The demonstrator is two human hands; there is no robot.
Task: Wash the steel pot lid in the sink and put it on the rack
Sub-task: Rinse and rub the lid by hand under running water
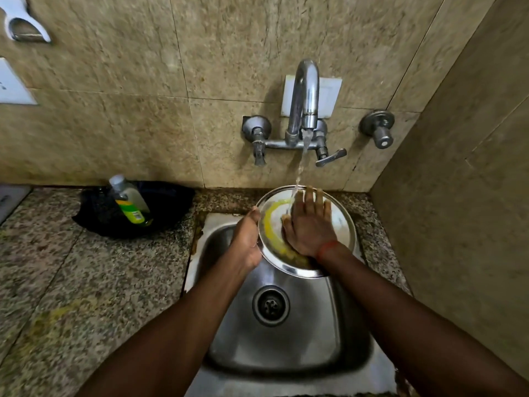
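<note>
The round steel pot lid (342, 224) is held tilted over the back of the steel sink (300, 333), smeared with yellow residue along its left side. My left hand (247, 243) grips the lid's left rim. My right hand (310, 224) lies flat on the lid's face, fingers spread, a red thread around the wrist. Water runs from the tap (306, 90) onto the top of the lid by my right fingertips. No rack is in view.
A dish soap bottle (130, 200) leans in a black bowl (171, 202) on the granite counter (86, 282) left of the sink. Tap handles (329, 159) and a wall valve (379, 133) stick out from the tiled wall. A side wall stands close on the right.
</note>
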